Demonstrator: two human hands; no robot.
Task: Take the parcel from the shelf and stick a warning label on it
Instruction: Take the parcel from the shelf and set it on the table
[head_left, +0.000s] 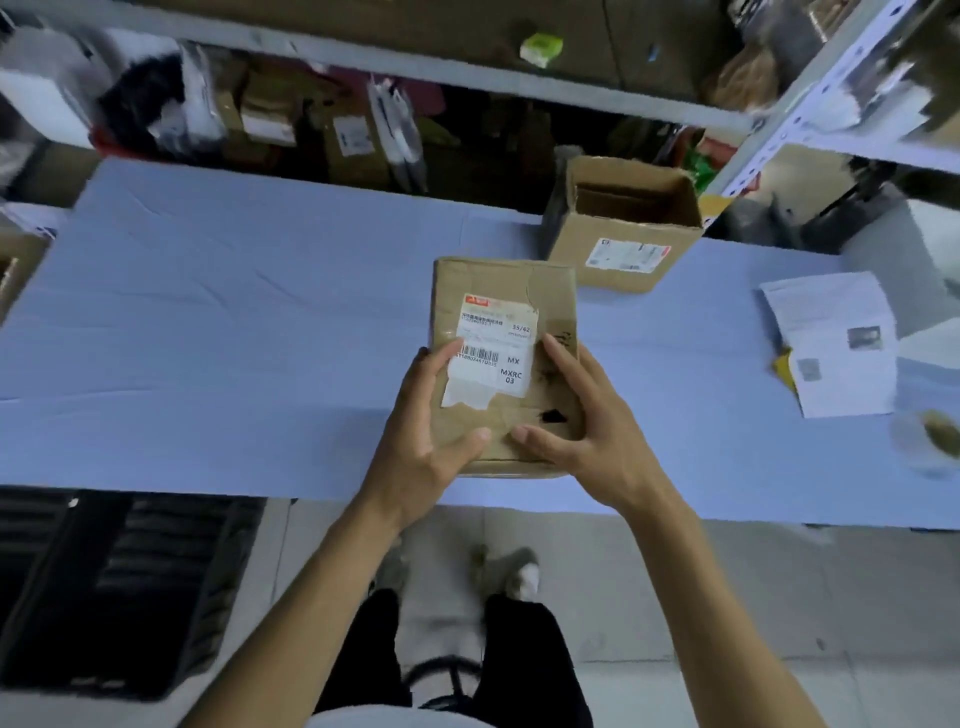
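A small brown cardboard parcel (506, 291) with a white shipping label (493, 348) on its top face is held over the near part of the blue table (234, 322). My left hand (426, 436) grips its near left corner, thumb on top. My right hand (582, 431) grips its near right side, thumb on top and fingers along the edge. Black marks show on the parcel's right part. I cannot tell whether the parcel rests on the table or is just above it.
An open cardboard box (618, 228) stands at the table's far edge. Printed sheets (836, 343) lie at the right, with a blurred tape roll (930, 441) near the right edge. Shelves (363, 119) packed with parcels run behind the table. A black crate (119, 587) sits on the floor at left.
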